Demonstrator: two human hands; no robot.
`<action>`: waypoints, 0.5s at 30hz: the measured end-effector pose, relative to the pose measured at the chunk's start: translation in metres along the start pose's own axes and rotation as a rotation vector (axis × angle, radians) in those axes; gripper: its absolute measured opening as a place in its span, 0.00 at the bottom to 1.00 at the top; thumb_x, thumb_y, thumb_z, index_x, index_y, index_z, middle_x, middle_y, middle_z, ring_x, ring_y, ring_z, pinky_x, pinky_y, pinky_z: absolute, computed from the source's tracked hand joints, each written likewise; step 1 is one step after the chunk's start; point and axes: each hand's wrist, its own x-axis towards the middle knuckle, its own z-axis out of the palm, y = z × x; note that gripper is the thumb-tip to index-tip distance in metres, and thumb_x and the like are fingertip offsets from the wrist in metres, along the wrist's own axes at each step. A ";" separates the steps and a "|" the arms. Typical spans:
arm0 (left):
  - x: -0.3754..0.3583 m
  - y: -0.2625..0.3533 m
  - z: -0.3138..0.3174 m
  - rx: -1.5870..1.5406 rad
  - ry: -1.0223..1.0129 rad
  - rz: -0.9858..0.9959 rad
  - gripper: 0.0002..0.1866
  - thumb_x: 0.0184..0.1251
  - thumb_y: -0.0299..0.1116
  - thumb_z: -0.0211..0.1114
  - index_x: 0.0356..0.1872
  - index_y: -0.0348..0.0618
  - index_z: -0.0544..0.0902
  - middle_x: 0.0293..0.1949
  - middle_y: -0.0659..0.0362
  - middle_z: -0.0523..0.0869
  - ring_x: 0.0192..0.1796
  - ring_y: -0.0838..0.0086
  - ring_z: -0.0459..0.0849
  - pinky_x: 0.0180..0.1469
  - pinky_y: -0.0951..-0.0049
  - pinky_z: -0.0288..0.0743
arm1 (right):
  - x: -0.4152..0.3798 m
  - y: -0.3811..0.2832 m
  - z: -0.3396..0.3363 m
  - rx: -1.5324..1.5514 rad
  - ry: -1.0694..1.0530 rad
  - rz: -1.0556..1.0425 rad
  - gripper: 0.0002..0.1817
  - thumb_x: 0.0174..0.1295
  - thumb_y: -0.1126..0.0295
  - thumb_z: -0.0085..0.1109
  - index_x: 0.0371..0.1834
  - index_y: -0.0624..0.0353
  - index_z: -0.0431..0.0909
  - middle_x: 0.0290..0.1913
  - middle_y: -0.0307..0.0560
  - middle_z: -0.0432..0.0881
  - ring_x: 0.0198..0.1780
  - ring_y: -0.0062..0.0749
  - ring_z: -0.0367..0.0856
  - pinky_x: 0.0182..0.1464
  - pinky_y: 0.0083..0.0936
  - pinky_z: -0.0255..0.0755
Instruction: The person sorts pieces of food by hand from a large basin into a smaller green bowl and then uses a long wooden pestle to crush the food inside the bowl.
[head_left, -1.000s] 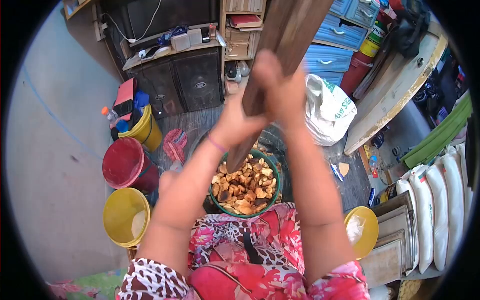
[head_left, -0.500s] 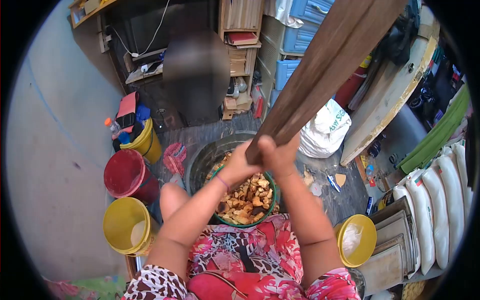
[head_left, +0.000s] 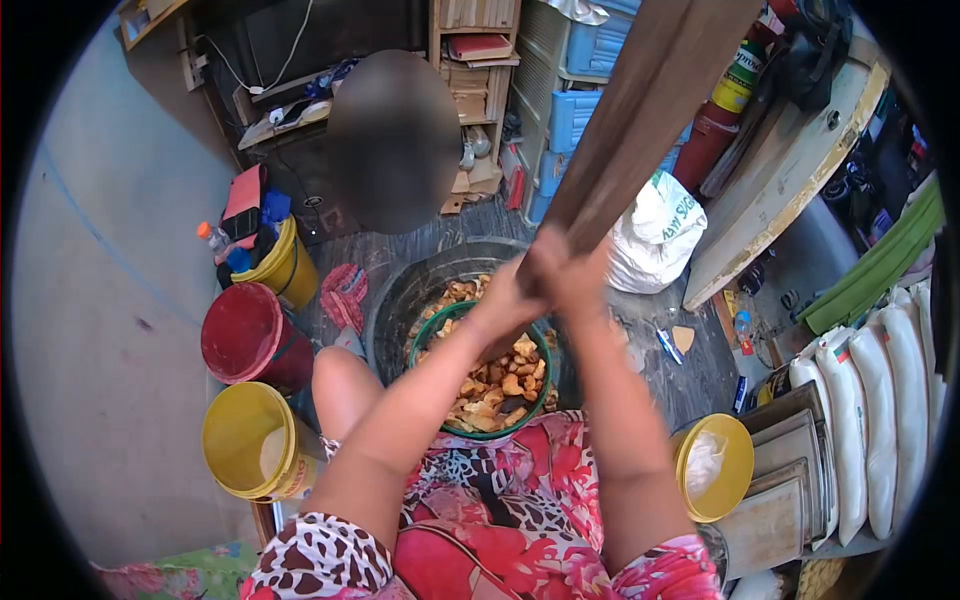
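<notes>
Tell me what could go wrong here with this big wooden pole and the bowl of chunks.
Both hands grip the wooden pole together, so a slip could pinch fingers. The green bowl is heaped with orange chunks; pieces may fly out. The bowl sits near the bare knee, which a skewed blow might hit.

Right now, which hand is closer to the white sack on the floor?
Right. The right hand grips the wooden pestle on the side facing the white sack; the left hand grips it farther away.
</notes>
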 end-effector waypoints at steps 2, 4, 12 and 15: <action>-0.036 -0.072 -0.030 0.093 -0.039 -0.137 0.29 0.40 0.26 0.70 0.50 0.40 0.73 0.47 0.60 0.78 0.51 0.74 0.75 0.55 0.72 0.67 | -0.077 0.031 0.015 0.191 -0.031 0.350 0.35 0.38 0.66 0.69 0.52 0.65 0.66 0.45 0.49 0.75 0.46 0.35 0.74 0.51 0.31 0.67; -0.035 -0.067 -0.033 0.209 -0.073 -0.251 0.27 0.40 0.25 0.69 0.48 0.39 0.74 0.44 0.60 0.79 0.48 0.73 0.76 0.52 0.71 0.69 | -0.086 0.041 0.009 0.268 -0.047 0.378 0.31 0.38 0.64 0.71 0.47 0.64 0.69 0.40 0.46 0.77 0.40 0.33 0.75 0.45 0.28 0.69; -0.026 -0.016 -0.009 0.116 -0.084 -0.211 0.26 0.39 0.24 0.71 0.45 0.40 0.74 0.41 0.61 0.80 0.44 0.77 0.77 0.48 0.73 0.71 | -0.047 -0.003 -0.013 0.337 -0.130 0.292 0.30 0.43 0.60 0.71 0.45 0.64 0.69 0.37 0.42 0.76 0.38 0.26 0.74 0.42 0.25 0.70; 0.011 0.067 0.007 0.178 -0.145 -0.158 0.27 0.38 0.26 0.72 0.45 0.40 0.74 0.41 0.61 0.80 0.44 0.77 0.77 0.47 0.73 0.72 | 0.035 -0.058 -0.015 0.252 -0.041 0.270 0.31 0.43 0.60 0.70 0.48 0.64 0.68 0.39 0.43 0.77 0.40 0.26 0.76 0.42 0.26 0.70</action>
